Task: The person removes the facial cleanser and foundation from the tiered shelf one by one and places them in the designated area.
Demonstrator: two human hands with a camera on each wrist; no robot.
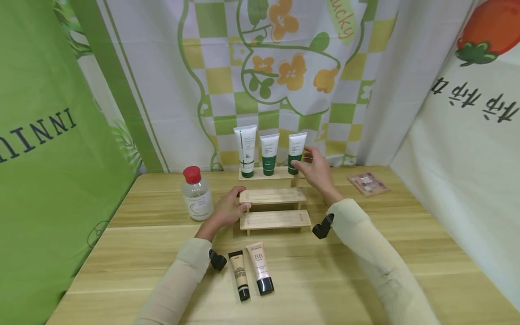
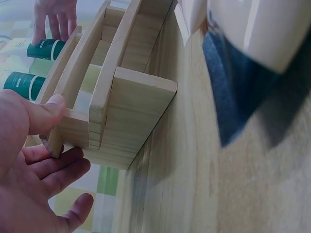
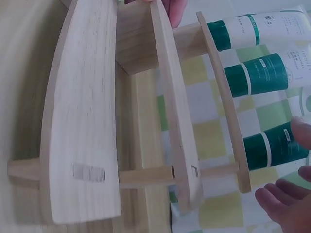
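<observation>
A three-tier wooden display rack (image 1: 273, 195) stands on the table. My left hand (image 1: 228, 208) grips the left end of its middle tier, thumb on top and fingers below in the left wrist view. Along the top tier stand three white-and-green tubes: a taller tube (image 1: 246, 151), a middle tube (image 1: 269, 155) and a right tube (image 1: 297, 153). My right hand (image 1: 318, 174) is beside the right tube, its thumb overlapping the tube's front. In the right wrist view, the other fingers (image 3: 279, 199) are loosely bent, with a gap between them and that tube.
A clear bottle with a red cap (image 1: 197, 195) stands left of the rack. In front lie a beige tube with a black cap (image 1: 239, 273) and a pink BB cream tube (image 1: 260, 266). A makeup palette (image 1: 368, 184) lies at the right. Patterned curtains (image 1: 219, 81) hang behind.
</observation>
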